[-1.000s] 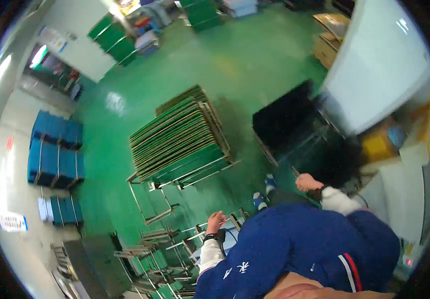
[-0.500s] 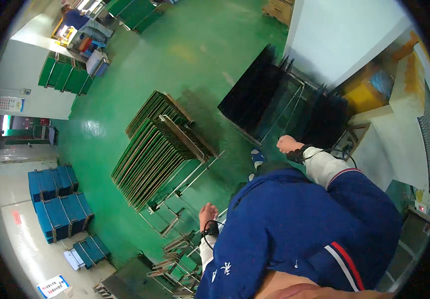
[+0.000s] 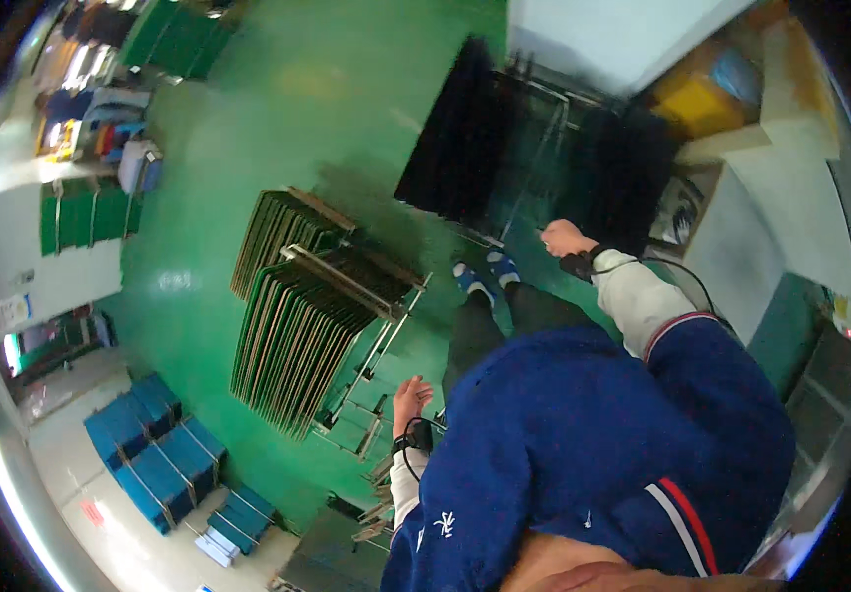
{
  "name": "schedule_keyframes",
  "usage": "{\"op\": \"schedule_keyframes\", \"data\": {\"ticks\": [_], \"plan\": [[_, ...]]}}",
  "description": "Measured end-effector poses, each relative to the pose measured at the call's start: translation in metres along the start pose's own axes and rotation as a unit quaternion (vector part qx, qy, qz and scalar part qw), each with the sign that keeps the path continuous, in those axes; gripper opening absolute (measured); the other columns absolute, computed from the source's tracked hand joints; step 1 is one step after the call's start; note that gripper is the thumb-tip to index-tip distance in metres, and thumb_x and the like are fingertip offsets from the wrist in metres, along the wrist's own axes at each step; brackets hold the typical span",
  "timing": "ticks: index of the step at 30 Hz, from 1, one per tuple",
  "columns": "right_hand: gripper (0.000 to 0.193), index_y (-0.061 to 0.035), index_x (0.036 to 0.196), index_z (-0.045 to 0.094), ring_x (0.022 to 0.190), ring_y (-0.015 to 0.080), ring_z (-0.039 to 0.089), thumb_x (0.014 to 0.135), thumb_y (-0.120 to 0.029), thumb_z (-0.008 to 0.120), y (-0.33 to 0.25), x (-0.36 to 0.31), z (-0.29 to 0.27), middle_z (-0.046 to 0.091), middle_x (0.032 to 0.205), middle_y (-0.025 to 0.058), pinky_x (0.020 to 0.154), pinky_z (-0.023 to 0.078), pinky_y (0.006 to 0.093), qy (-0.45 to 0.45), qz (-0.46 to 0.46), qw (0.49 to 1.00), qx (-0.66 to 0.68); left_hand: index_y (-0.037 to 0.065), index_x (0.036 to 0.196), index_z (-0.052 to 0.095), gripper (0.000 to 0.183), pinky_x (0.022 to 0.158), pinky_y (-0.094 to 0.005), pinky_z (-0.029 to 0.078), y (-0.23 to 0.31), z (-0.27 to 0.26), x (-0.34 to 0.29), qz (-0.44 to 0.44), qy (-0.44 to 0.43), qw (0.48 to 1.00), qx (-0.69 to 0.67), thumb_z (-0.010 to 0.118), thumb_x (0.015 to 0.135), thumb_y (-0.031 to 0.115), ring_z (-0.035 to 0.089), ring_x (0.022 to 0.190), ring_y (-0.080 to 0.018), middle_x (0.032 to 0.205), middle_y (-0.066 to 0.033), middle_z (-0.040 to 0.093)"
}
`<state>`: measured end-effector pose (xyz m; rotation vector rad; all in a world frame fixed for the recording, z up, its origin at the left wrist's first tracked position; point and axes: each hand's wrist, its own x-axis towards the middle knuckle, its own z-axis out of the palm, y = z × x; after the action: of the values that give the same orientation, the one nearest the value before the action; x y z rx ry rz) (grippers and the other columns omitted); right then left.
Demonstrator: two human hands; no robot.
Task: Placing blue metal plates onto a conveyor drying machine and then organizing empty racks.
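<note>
My left hand (image 3: pixel 412 400) hangs beside my body with its fingers apart and nothing in it. It is nearest to a wheeled metal rack (image 3: pixel 386 345) carrying a row of upright green boards (image 3: pixel 292 335), but does not touch it. My right hand (image 3: pixel 564 238) is out in front with the fingers curled in, and no object shows in it. Just beyond that hand stand two dark blocks of closely packed upright sheets, a left one (image 3: pixel 460 138) and a right one (image 3: pixel 618 178), on a metal frame. Both wrists wear black bands with cables.
Blue slatted racks (image 3: pixel 164 469) line the wall at the lower left. Green racks (image 3: pixel 90 215) stand at the upper left near a blurred work area. A white partition (image 3: pixel 623 39), a yellow box (image 3: pixel 702 109) and a pale cabinet (image 3: pixel 741 217) are at the right. The floor (image 3: pixel 347 99) is green.
The whole view has turned and shifted, and both my feet now show. My right hand sits farther up in the picture, near the dark sheets. My left hand's fingers stay apart.
</note>
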<state>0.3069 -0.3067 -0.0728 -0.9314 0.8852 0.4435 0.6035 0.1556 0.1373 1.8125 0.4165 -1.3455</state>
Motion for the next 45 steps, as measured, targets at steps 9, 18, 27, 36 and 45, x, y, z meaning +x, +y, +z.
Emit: {"op": "schedule_keyframes", "data": {"ticks": [9, 18, 27, 36, 45], "plan": [[0.037, -0.0063, 0.079, 0.054, 0.063, 0.0313, 0.053, 0.085, -0.041, 0.044, 0.057, 0.011, -0.013, 0.054, 0.073, 0.0132, 0.054, 0.040, 0.0454, -0.283, 0.080, 0.822, 0.488, 0.000, 0.107, 0.057, 0.034, 0.061, -0.0298, 0.052, 0.025, -0.046, 0.022, -0.022, -0.027, 0.999, 0.023, 0.062, 0.090, 0.030, 0.064, 0.070, -0.0192, 0.086, -0.0099, 0.065], [0.013, -0.0059, 0.081, 0.055, 0.046, 0.0179, 0.052, 0.085, -0.018, 0.058, -0.045, 0.011, 0.102, 0.055, 0.065, 0.0077, 0.039, 0.041, 0.0334, 0.161, 0.081, 0.983, 0.029, 0.004, 0.081, 0.057, 0.021, 0.044, -0.0300, 0.042, -0.067, -0.272, -0.017, 0.116, 0.224, 0.962, -0.110, 0.063, 0.088, 0.023, 0.056, 0.056, -0.0175, 0.066, -0.0059, 0.057], [0.035, -0.0044, 0.076, 0.057, 0.050, 0.0146, 0.050, 0.088, -0.037, 0.062, -0.212, 0.100, 0.323, 0.053, 0.063, 0.0014, 0.045, 0.040, 0.0316, 0.144, -0.081, 0.968, -0.189, 0.007, 0.082, 0.052, 0.035, 0.045, -0.0270, 0.032, -0.007, -0.438, 0.014, 0.129, 0.409, 0.872, -0.235, 0.060, 0.091, 0.041, 0.042, 0.053, -0.0110, 0.070, -0.0008, 0.051], [0.066, 0.0059, 0.108, 0.061, 0.075, 0.0175, 0.053, 0.090, -0.056, 0.051, -0.291, 0.185, 0.422, 0.061, 0.085, 0.0070, 0.068, 0.042, 0.0338, 0.153, -0.095, 0.950, -0.256, 0.006, 0.139, 0.039, 0.079, 0.096, -0.0418, 0.035, 0.049, -0.502, 0.060, 0.049, 0.183, 0.965, -0.184, 0.051, 0.087, 0.063, 0.044, 0.119, -0.0292, 0.137, -0.0114, 0.045], [0.066, 0.0042, 0.123, 0.055, 0.098, 0.0250, 0.055, 0.094, -0.053, 0.044, -0.305, 0.231, 0.414, 0.062, 0.110, 0.0150, 0.088, 0.042, 0.0376, 0.090, -0.094, 0.921, -0.366, 0.016, 0.137, 0.045, 0.063, 0.072, -0.0252, 0.039, 0.080, -0.521, 0.116, -0.003, 0.071, 0.978, -0.194, 0.050, 0.090, 0.058, 0.050, 0.090, -0.0105, 0.120, 0.0019, 0.056]]}}
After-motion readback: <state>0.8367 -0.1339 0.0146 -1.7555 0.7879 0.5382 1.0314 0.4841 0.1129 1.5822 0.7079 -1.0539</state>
